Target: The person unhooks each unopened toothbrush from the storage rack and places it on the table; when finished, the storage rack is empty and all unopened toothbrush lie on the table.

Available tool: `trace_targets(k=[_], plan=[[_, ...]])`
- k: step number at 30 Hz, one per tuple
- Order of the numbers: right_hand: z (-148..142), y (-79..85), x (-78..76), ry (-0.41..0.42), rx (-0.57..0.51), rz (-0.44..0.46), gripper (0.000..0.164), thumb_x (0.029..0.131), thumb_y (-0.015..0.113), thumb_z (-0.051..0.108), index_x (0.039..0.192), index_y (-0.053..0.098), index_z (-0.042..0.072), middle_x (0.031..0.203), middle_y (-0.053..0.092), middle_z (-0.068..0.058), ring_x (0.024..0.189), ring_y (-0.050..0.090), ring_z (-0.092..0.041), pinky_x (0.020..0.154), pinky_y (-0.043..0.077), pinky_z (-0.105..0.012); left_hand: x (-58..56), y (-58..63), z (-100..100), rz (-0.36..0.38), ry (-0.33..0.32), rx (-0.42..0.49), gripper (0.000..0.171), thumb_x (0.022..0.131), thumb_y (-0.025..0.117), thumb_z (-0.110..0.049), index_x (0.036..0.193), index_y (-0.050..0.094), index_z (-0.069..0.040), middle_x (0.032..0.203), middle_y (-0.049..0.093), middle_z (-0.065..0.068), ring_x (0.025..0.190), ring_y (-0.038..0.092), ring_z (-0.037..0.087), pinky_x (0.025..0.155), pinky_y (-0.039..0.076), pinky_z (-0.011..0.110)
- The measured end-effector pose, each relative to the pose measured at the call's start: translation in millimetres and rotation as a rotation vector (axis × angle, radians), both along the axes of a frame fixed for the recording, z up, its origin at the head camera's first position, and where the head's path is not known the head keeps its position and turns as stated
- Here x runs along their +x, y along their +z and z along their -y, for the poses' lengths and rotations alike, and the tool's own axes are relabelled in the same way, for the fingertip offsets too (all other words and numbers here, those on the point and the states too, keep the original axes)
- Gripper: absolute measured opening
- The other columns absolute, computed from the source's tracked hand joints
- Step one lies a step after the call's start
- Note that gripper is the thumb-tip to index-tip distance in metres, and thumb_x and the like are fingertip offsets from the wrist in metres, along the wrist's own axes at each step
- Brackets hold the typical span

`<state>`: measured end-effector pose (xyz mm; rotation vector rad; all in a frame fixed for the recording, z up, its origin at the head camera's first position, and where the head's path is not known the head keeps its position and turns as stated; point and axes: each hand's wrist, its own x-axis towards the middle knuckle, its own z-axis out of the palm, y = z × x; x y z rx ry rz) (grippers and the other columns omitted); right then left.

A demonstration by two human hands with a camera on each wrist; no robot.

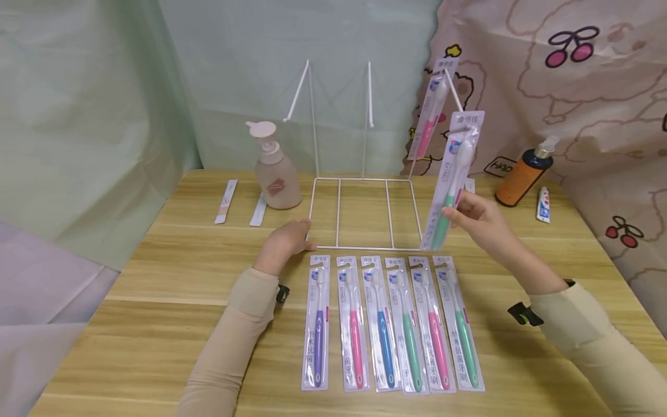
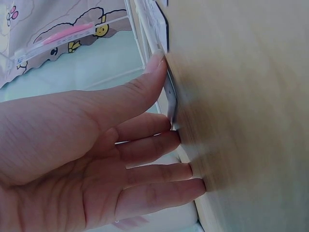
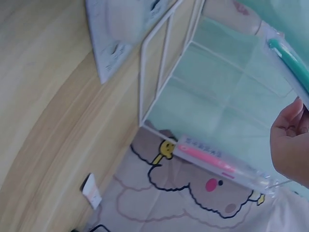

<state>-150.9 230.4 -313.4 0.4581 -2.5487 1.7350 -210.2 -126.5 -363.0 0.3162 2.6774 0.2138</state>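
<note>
My right hand [image 1: 482,220] pinches a packaged green toothbrush [image 1: 452,179] by the lower part of its pack, tilted with the hanging slot up. The pack's top is by the outer end of the rack's right hook; I cannot tell whether they touch. A packaged pink toothbrush [image 1: 431,113] hangs further back on that hook. My left hand [image 1: 285,240] rests at the front left corner of the white wire rack [image 1: 365,248]. In the left wrist view its fingers are fairly straight with tips on the table, the thumb against the rack's base. The rack's other two hooks are bare.
Several packaged toothbrushes [image 1: 383,324] lie in a row before the rack. A pump bottle [image 1: 278,179] stands left of it. An orange-labelled bottle [image 1: 523,176] and a small tube [image 1: 543,205] are at the right. Narrow sachets [image 1: 226,201] lie at the left.
</note>
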Motion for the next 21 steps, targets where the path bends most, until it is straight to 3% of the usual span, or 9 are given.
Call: trace_targets(k=[8, 17, 21], plan=[[5, 5.3, 10.5, 0.031, -0.124, -0.038, 0.020, 0.093, 0.056, 0.008, 0.108, 0.064, 0.018, 0.095, 0.068, 0.010, 0.081, 0.063, -0.006, 0.072, 0.053, -0.018, -0.4, -0.6, 0, -0.001, -0.002, -0.002, 0.076, 0.088, 0.063, -0.031, 0.146, 0.024, 0.001, 0.142, 0.036, 0.027, 0.130, 0.038, 0.039, 0.108, 0.033, 0.048], [-5, 8.9, 18.2, 0.027, -0.245, -0.097, 0.023, 0.091, 0.056, 0.001, 0.104, 0.067, 0.017, 0.091, 0.070, 0.007, 0.083, 0.065, -0.005, 0.074, 0.053, -0.015, -0.9, 0.5, 0, 0.003, 0.005, 0.001, 0.075, 0.088, 0.063, -0.030, 0.145, 0.025, 0.002, 0.143, 0.035, 0.028, 0.130, 0.037, 0.040, 0.107, 0.033, 0.049], [-21, 9.7, 25.9, -0.011, -0.203, -0.078, 0.023, 0.092, 0.056, 0.001, 0.106, 0.066, 0.016, 0.092, 0.069, 0.009, 0.084, 0.064, -0.003, 0.075, 0.052, -0.012, -0.4, 0.9, 0, 0.012, 0.017, 0.010, 0.076, 0.088, 0.062, -0.030, 0.146, 0.024, 0.001, 0.143, 0.034, 0.028, 0.131, 0.036, 0.040, 0.108, 0.032, 0.049]])
